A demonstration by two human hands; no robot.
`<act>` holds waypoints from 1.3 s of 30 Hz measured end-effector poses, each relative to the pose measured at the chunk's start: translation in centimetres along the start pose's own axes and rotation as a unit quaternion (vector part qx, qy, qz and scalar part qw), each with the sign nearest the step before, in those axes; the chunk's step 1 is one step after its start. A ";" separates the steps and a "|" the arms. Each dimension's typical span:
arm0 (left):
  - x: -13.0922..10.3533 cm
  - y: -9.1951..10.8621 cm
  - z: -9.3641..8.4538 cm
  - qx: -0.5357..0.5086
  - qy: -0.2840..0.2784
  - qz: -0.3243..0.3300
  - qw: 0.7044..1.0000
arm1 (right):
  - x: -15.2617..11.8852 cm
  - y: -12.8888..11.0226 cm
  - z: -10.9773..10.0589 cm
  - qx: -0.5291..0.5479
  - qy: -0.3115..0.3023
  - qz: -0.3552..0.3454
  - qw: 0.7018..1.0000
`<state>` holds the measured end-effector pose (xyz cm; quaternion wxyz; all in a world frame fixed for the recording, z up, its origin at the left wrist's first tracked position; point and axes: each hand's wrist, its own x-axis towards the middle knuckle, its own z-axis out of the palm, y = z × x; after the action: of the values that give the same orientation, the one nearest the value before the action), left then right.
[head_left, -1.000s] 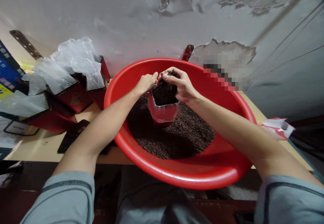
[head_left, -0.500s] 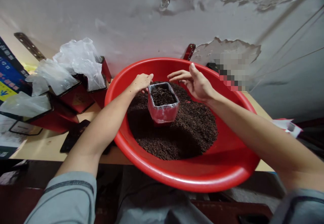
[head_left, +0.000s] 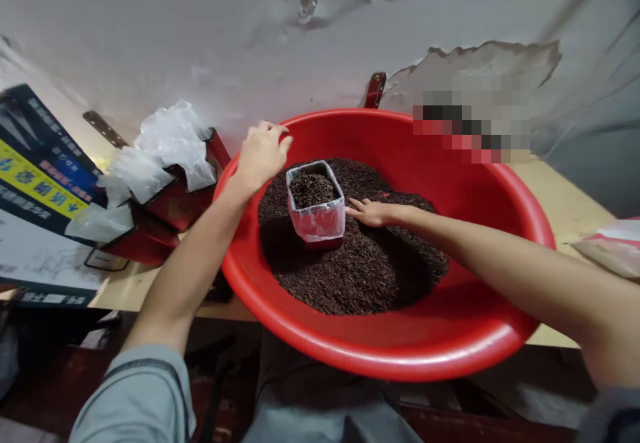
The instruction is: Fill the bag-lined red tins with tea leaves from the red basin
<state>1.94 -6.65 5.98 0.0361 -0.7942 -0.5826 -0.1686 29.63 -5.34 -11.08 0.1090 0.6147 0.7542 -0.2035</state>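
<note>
A red square tin stands upright in a big red basin. Its clear plastic liner bag is folded over the rim, and dark dried leaves that look like tea fill it close to the top. More of these loose leaves cover the basin floor around it. My left hand hovers above the basin's left rim, holding nothing, fingers loosely bent and apart. Low over the leaves, my right hand is open, its fingers stretched toward the tin's right side; whether the fingertips touch it I cannot tell.
Several red tins with plastic bags sticking out stand left of the basin. Beyond them leans a printed box. A paper packet lies at right on the wooden table. The peeling wall rises close behind.
My left hand has left the tin's edge and risen up and left. My right hand has dropped from above the basin to beside the tin. The view has shifted slightly.
</note>
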 end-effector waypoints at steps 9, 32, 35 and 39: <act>-4.8 3.8 1.3 0.026 -0.175 0.229 0.957 | -0.7 -1.6 -0.5 0.020 -0.047 0.012 0.999; -5.7 5.6 -1.3 0.096 -0.253 0.262 0.926 | -1.2 -2.6 -0.7 0.004 -0.025 0.017 1.000; -5.2 4.6 -2.1 0.059 -0.253 0.275 0.925 | -1.2 -2.6 -0.7 0.001 -0.030 0.012 0.999; -5.8 4.2 -2.1 0.052 -0.212 0.245 0.945 | -1.4 -2.6 -0.8 -0.005 -0.024 0.011 1.000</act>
<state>3.86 -13.83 6.78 -0.0075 -0.9268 -0.3725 0.0483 27.49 -6.64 -9.37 0.1328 0.6176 0.7453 -0.2131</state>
